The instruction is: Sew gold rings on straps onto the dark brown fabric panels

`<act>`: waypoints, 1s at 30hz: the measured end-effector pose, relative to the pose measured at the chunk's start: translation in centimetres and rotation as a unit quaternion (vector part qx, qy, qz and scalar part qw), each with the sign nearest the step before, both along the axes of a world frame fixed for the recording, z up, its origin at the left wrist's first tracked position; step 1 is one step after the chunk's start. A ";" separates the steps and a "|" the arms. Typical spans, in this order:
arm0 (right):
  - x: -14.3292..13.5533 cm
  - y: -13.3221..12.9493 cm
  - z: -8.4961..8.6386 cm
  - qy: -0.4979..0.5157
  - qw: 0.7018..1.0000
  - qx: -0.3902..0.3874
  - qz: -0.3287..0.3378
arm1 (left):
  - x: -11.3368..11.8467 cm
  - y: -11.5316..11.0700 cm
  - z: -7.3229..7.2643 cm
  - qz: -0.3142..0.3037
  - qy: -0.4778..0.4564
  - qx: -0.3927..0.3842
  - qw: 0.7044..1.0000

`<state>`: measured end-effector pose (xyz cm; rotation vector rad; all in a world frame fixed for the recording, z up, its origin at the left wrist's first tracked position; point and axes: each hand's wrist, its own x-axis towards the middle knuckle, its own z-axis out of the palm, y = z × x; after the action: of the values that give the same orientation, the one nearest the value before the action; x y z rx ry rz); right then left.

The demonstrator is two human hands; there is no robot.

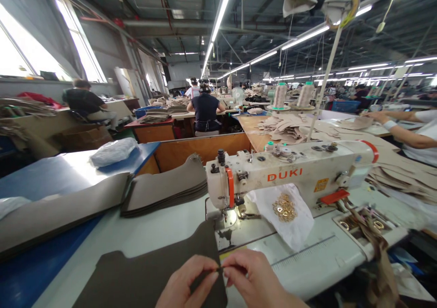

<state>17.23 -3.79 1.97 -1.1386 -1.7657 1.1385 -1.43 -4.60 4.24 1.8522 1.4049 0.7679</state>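
Note:
My left hand [191, 280] and my right hand [251, 274] meet at the bottom centre, thumbs and forefingers pinched together. Between the fingertips is a tiny dark bit, too small to name. Under the left hand lies a flat, dark grey-brown cut panel [146, 274]; its right edge runs beneath the fingertips. Just beyond the hands stands a white sewing machine [290, 174] marked DUKI, its needle area lit. Small gold metal rings [285, 208] are heaped on a white sheet [298, 235] on the machine bed, right of the needle.
Stacked dark panels [167, 185] lie left of the machine, beside a blue table [51, 171] with a plastic-wrapped bundle [114, 152]. A tray [367, 244] with rings and strips sits at right. Co-workers sit ahead and left; another person's arm [403, 130] reaches in at right.

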 end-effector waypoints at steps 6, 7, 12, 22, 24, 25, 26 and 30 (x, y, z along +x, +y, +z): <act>0.3 0.8 0.1 0.059 0.993 -0.092 -0.038 | -2.5 4.2 -2.8 0.089 0.141 0.170 0.971; 0.4 1.1 0.1 0.069 0.991 -0.105 -0.042 | -2.5 4.4 -3.7 0.082 0.174 0.193 0.962; -0.2 3.4 -0.1 0.053 0.976 -0.201 -0.063 | -0.9 3.2 -6.3 0.038 0.236 0.246 0.939; -2.4 7.3 0.1 -0.043 0.960 -0.276 -0.022 | 0.0 3.0 -5.3 0.023 0.217 0.319 0.922; -2.4 7.6 0.1 -0.061 0.958 -0.281 -0.013 | 0.4 3.4 -4.8 -0.004 0.218 0.361 0.907; -2.3 7.8 0.1 -0.070 0.957 -0.283 -0.008 | 0.7 3.6 -4.6 -0.017 0.223 0.383 0.896; -2.2 7.9 0.1 -0.078 0.956 -0.284 -0.004 | 0.9 3.8 -4.4 -0.029 0.230 0.401 0.886; -2.1 8.2 0.2 -0.113 0.955 -0.275 0.009 | 1.6 4.4 -4.1 -0.047 0.251 0.424 0.869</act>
<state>15.10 4.38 2.16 -1.6329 -1.6688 1.6271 0.19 -0.21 0.16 2.9539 1.3571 0.9958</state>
